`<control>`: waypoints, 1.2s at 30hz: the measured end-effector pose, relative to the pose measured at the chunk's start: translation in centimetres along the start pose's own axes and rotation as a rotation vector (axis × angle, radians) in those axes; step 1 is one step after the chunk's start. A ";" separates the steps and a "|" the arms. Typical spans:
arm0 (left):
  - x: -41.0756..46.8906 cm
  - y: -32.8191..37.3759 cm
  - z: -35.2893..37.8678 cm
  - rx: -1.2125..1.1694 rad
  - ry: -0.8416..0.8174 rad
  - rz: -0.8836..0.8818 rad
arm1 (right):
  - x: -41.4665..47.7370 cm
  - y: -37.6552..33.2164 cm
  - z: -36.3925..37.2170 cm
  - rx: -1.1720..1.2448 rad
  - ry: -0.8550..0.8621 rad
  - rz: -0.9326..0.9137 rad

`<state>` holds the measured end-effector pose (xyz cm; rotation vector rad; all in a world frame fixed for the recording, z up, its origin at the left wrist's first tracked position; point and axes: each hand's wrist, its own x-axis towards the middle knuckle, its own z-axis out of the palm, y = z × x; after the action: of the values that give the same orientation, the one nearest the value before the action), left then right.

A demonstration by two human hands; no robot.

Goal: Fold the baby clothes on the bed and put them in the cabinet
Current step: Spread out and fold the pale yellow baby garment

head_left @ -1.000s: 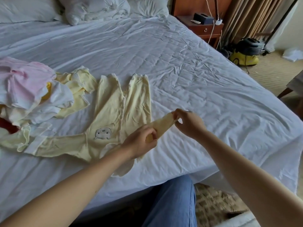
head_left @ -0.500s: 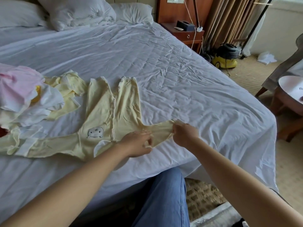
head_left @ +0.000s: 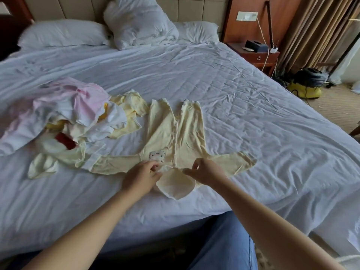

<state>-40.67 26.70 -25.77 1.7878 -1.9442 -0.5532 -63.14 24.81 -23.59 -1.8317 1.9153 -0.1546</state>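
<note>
Nearest, a knee in jeans (head_left: pixel 224 240) stands against the bed (head_left: pixel 253 114) edge, and both forearms reach over the white sheet. The left hand (head_left: pixel 140 177) and right hand (head_left: pixel 207 172) sit close together at the neck of a yellow romper (head_left: pixel 187 137). Each has its fingers curled and seems to pinch the fabric on its own side of the hood (head_left: pixel 175 187), which lies open towards the near edge.

The romper lies face up near the near edge, with a small animal patch (head_left: pixel 156 155) on the chest. The right sleeve (head_left: pixel 239 160) is spread out flat. The left sleeve (head_left: pixel 116 162) runs under the edge of the pile (head_left: pixel 64 117), and the legs point to the far side.

The step looks like squaring up the neck before the first fold. To do it well, pull the shoulders level and smooth the hood flat. Free the left sleeve from the pile, so that folding does not drag other pieces along. Then bring each sleeve across the chest and press out the creases before folding the legs up.

Further left, the unfolded pile of pink, white and yellow clothes waits. Beyond are pillows (head_left: pixel 62 34) at the headboard, a nightstand (head_left: pixel 255 55) far right and a yellow vacuum (head_left: pixel 305 82) on the floor. No cabinet is in view.
</note>
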 end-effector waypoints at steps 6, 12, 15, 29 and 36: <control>-1.3 -0.6 0.5 0.010 0.000 -0.172 | -1.2 0.1 2.2 0.124 0.090 0.052; -1.4 -1.2 0.7 -0.205 -0.037 -0.263 | -1.3 0.9 1.8 0.530 0.014 0.167; -1.0 -0.3 0.3 -0.713 -0.027 -0.457 | -1.2 1.0 1.3 0.868 -0.009 0.272; 0.6 1.9 -0.5 -1.549 -0.042 -0.947 | -0.6 1.0 0.5 1.728 -0.050 0.506; 0.4 1.9 0.6 -1.270 0.005 -0.807 | -0.8 0.3 1.0 1.568 0.003 0.440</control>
<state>-42.59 26.44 -25.19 1.4838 -0.3948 -1.5512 -62.98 25.87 -24.40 -0.3491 1.3045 -1.0984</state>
